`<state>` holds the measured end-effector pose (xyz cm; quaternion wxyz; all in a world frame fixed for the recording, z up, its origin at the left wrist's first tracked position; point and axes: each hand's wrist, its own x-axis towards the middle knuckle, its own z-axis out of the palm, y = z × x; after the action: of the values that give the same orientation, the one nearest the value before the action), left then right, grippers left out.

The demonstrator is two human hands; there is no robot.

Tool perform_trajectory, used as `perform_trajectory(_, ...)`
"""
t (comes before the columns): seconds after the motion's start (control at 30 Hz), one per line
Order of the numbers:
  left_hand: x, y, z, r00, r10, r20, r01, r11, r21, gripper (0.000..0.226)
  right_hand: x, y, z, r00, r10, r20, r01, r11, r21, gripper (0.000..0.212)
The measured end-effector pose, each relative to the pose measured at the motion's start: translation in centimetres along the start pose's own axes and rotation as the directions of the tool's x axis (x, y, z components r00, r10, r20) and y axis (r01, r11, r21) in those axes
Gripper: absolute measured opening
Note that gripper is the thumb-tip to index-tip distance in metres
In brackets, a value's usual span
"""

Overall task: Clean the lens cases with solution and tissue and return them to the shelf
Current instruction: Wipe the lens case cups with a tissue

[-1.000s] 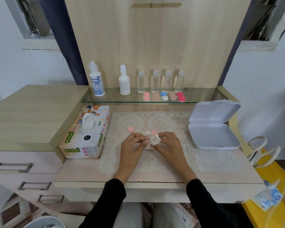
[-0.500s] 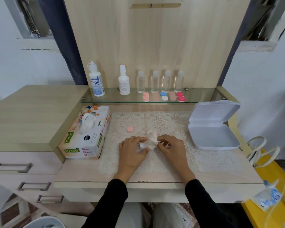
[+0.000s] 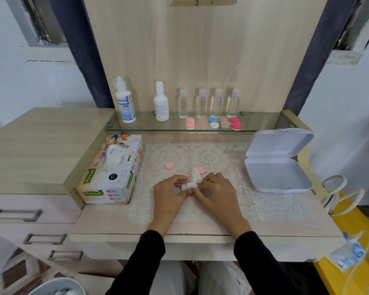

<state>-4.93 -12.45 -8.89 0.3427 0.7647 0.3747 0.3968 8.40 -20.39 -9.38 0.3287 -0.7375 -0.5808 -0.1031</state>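
Both my hands meet low over the lace mat (image 3: 264,201). My left hand (image 3: 170,194) and my right hand (image 3: 216,193) pinch a crumpled white tissue (image 3: 193,179) between their fingertips; whatever it wraps is hidden. One pink cap (image 3: 169,166) lies on the mat to the left. Another pink cap (image 3: 201,170) peeks out just behind the tissue. On the glass shelf (image 3: 260,125) sit several lens cases: pink (image 3: 190,123), blue and white (image 3: 213,122), red (image 3: 235,123). The Dream Eye solution bottle (image 3: 125,103) stands at the shelf's left end.
A Mysoft tissue box (image 3: 111,173) stands left of the mat. An open white hinged box (image 3: 278,165) lies at the right. A white bottle (image 3: 161,103) and several clear small bottles (image 3: 209,104) line the shelf. Drawers are at lower left, a yellow surface at lower right.
My hands have dropped nearer to the mat and a little toward me with the tissue. The tissue has been worked between the fingers, and the pink cap behind it shows again.
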Motion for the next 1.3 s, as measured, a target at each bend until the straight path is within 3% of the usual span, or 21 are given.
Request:
perform_trajectory(0.17,0.0,0.4,0.0,0.998,-0.058,0.003,0.058,0.998,-0.026,0.034,0.4,0.4,0.3,0.997,0.06,0.054,-0.064,0.996,0.066,0.018)
perform_trajectory(0.37,-0.1,0.6,0.0,0.995,-0.096,-0.004,0.096,0.994,-0.049,0.034,1.3,0.5,0.4,0.966,0.195,0.167,-0.237,0.929,0.283,0.024)
perform_trajectory(0.53,-0.1,0.6,-0.1,0.994,-0.107,-0.003,0.106,0.993,-0.056,0.033,0.7,0.9,0.3,0.981,0.162,0.102,-0.188,0.921,0.341,0.035)
perform_trajectory(0.63,-0.1,0.6,-0.1,0.994,-0.11,-0.003,0.11,0.993,-0.05,0.036,0.4,0.7,0.3,0.995,0.064,0.07,-0.078,0.974,0.215,0.039)
perform_trajectory(0.97,-0.1,0.7,-0.1,0.994,-0.112,0.001,0.112,0.993,-0.037,0.035,0.4,0.2,1.0,0.997,0.016,0.077,-0.02,0.998,0.053,0.012)
perform_trajectory(1.07,-0.1,0.6,-0.2,0.994,-0.107,0.004,0.107,0.993,-0.039,0.035,0.6,0.6,0.8,0.993,0.023,0.12,-0.039,0.991,0.128,0.009)
perform_trajectory(1.2,0.0,0.5,-0.2,0.994,-0.11,0.002,0.11,0.993,-0.042,0.034,0.8,1.0,0.5,0.978,0.163,0.13,-0.202,0.895,0.398,0.006)
perform_trajectory(1.3,0.0,0.4,-0.1,0.994,-0.104,0.01,0.105,0.993,-0.045,0.034,0.7,0.9,0.5,0.987,0.098,0.13,-0.138,0.927,0.348,0.017)
